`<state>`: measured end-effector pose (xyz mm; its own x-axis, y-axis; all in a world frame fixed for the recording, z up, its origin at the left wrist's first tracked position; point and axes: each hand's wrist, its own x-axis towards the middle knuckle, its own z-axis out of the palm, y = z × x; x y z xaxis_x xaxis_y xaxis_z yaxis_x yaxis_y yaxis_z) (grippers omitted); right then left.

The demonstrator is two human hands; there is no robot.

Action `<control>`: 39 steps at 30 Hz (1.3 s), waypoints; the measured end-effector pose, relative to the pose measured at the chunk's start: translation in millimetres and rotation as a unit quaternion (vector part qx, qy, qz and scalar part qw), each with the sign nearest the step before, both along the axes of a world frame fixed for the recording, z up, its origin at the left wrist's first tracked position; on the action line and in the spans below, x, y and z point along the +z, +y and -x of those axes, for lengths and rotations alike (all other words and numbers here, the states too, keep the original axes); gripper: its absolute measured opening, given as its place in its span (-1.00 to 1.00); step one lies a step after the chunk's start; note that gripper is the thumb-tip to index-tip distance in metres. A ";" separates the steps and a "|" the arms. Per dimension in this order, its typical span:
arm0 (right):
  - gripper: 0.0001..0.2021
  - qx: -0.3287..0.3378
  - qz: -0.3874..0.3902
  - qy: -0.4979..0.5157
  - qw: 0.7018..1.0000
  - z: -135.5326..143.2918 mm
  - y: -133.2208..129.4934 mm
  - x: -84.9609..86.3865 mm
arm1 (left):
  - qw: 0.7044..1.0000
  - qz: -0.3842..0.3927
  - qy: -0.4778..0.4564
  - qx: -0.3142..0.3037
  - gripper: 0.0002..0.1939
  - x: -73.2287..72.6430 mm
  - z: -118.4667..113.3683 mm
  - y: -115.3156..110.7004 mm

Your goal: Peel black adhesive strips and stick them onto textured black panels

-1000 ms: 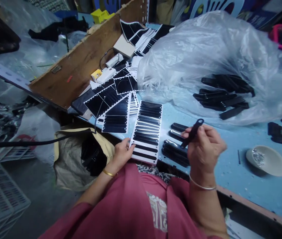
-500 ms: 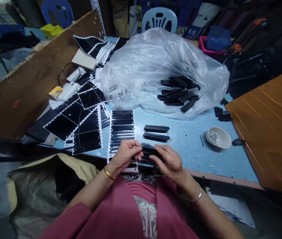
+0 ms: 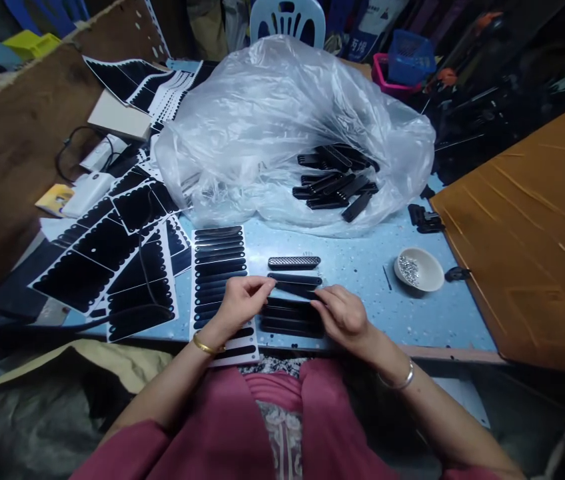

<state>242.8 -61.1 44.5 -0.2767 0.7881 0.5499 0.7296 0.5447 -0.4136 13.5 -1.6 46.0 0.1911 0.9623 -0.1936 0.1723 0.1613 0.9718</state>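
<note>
A thin black adhesive strip (image 3: 294, 289) is stretched between my two hands, slightly slanted, just over a black handle-shaped piece (image 3: 296, 278). My left hand (image 3: 243, 303) pinches its left end between thumb and forefinger. The right end is pinched by my right hand (image 3: 345, 312). I cannot tell if the strip touches the piece below. Farther back lies a black piece with a textured face (image 3: 294, 263). Several more black pieces (image 3: 291, 325) lie side by side nearer my body. The white sheet of black strips (image 3: 218, 267) lies partly under my left hand and wrist.
A big clear plastic bag (image 3: 262, 120) with black pieces (image 3: 337, 180) fills the back. More black sticker sheets (image 3: 97, 253) overlap on the left, beside a wooden board (image 3: 7, 133). At right stand a bowl of small metal parts (image 3: 418, 269) and a brown-covered panel (image 3: 537, 247).
Both hands have moved from the nearer black pieces to the second piece from the back, with the strip between them. The right hand has drawn outward to the strip's end. My view has shifted.
</note>
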 end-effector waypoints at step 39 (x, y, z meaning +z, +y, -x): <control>-0.83 0.061 0.124 -0.064 0.988 -26.5 86.9 -42.0 | 0.997 0.077 -0.012 -0.007 -0.69 -59.6 -11.3 52.1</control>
